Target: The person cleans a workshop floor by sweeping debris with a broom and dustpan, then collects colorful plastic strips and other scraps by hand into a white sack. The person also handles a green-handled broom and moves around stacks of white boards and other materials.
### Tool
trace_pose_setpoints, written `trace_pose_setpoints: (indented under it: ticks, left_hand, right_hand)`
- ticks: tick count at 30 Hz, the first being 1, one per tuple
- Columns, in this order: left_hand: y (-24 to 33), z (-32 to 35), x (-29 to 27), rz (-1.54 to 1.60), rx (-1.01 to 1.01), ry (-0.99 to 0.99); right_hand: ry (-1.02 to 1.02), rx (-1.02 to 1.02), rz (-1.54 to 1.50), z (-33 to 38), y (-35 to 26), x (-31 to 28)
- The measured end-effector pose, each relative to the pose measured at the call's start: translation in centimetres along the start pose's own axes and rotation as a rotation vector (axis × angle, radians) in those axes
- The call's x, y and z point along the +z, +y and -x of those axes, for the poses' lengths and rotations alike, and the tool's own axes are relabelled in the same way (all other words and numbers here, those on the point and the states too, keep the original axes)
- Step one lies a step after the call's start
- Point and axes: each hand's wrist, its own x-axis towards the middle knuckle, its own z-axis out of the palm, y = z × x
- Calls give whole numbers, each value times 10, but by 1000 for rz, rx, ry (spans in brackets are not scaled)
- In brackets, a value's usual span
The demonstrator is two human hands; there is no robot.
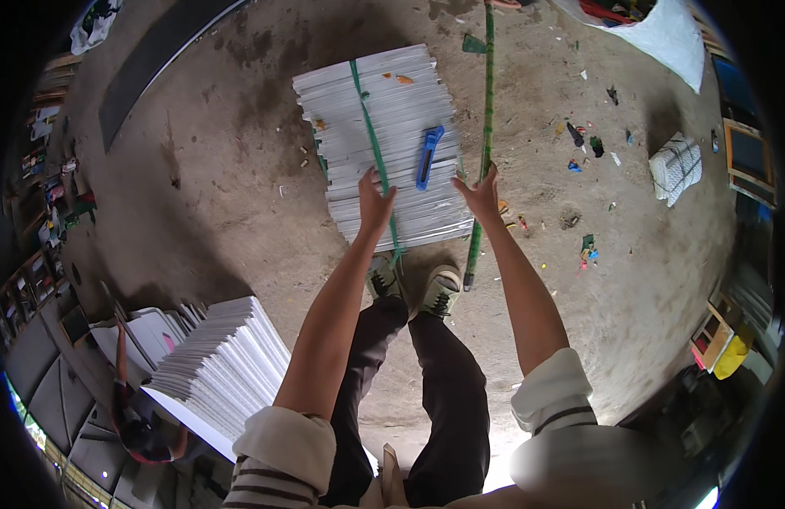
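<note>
On the floor before my feet lies a bundle (401, 97) of stacked whitish-grey strips or sheets. A green strap (374, 140) runs lengthwise over it. My left hand (375, 204) is over the bundle's near part, thumb and fingers apart beside the strap; whether it touches the strap is unclear. At the near right edge is my right hand (480, 199), its thumb and fingers spread. A long, narrow green strip (488, 93) on the floor passes beneath or behind that hand. Between the hands, slightly farther off, a blue utility knife (429, 158) rests on the bundle.
A tall stack of white sheets (227, 352) stands at lower left, with another person (142, 433) beside it. Small scraps (592, 144) litter the floor at right, near a wrapped white bundle (677, 168). A dark flat panel (151, 68) lies at upper left.
</note>
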Motion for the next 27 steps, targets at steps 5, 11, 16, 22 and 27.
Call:
trace_pose_setpoints:
  ticks: [5,11,16,22,27]
  left_hand:
    - [-26,-29,-1,-215,21,-10]
    - [19,-18,3,456,-363,33]
    - [32,1,-13,591,-368,109]
    - [32,38,-48,699,-272,195]
    - [34,60,-95,679,-232,240]
  right_hand:
    - [-127,149,63,-15,-36,54]
    - [-199,312,58,-17,-43,43]
    - [-187,256,203,-8,-61,39]
    - [-205,106,183,21,-95,33]
    - [-289,63,131,60,-126,44]
